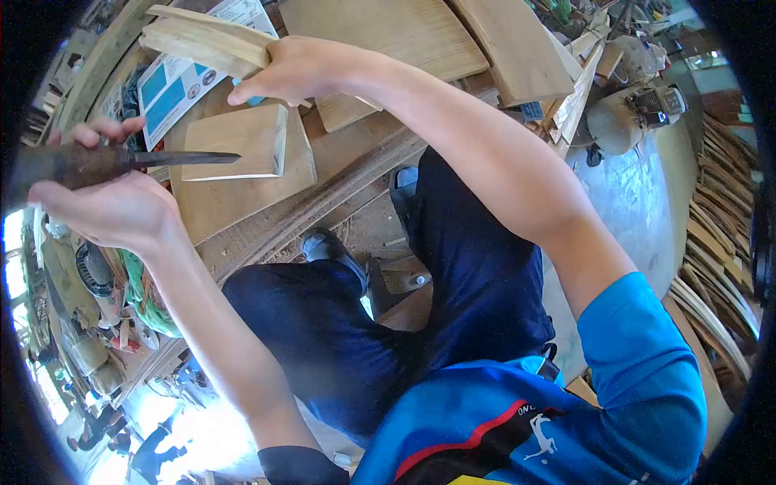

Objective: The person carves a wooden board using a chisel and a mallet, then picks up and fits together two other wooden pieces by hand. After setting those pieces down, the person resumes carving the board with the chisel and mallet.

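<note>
In my left hand [121,198], at the left side, is a chisel [182,158] with a thick, dark wooden handle. The fingers and thumb are around its handle, which is somewhat blurred. Its narrow metal blade points right, over a small wooden board [238,145]. That board rests on a wider, flat board [214,200] on the workbench. Higher up, my right hand [303,69] grips one end of a pale, thick piece of wood [206,44], which extends to the left above a printed blue and white sheet [182,89]. The right fingertips are partly hidden.
Larger wooden boards [396,48] lie across the back of the bench. A machine with a motor [630,121] stands at the right, near stacked wooden strips [723,242]. Green netting [145,291] and assorted tools sit at the left. My legs are below the bench edge.
</note>
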The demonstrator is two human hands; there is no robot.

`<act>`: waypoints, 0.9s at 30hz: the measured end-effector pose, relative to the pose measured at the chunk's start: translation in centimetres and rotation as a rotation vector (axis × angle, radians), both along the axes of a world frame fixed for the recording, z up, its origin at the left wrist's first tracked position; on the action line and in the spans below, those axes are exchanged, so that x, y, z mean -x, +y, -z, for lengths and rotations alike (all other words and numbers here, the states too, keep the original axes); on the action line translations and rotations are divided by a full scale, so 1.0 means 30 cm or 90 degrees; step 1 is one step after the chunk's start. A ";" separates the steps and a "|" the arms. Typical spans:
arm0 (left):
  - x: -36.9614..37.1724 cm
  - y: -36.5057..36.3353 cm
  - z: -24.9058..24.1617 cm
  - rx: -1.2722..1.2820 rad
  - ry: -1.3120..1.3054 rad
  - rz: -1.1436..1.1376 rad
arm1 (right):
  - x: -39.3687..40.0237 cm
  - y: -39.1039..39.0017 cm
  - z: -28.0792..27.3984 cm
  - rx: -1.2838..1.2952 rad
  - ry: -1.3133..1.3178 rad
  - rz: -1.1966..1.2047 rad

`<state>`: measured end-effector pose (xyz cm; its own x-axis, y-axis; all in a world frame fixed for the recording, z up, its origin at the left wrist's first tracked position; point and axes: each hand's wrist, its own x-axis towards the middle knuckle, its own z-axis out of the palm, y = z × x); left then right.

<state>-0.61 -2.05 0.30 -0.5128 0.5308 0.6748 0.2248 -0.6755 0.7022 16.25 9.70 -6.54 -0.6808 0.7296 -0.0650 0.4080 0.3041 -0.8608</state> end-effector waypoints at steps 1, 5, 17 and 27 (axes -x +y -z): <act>-0.006 0.001 -0.002 -0.002 0.021 0.016 | -0.005 0.002 -0.010 0.010 -0.010 -0.006; -0.028 0.016 -0.003 0.032 0.137 0.007 | -0.007 -0.006 -0.018 0.001 0.003 0.012; 0.013 0.007 -0.019 0.099 -0.061 -0.002 | -0.002 0.003 -0.005 0.003 -0.031 0.001; -0.035 0.009 -0.008 0.064 0.059 -0.104 | 0.010 -0.021 0.005 0.055 -0.037 -0.058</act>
<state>0.45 -1.80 0.55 -0.5350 0.5129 0.6713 0.3926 -0.5527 0.7352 15.96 9.07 -6.70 -0.7369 0.6551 -0.1668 0.4328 0.2677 -0.8608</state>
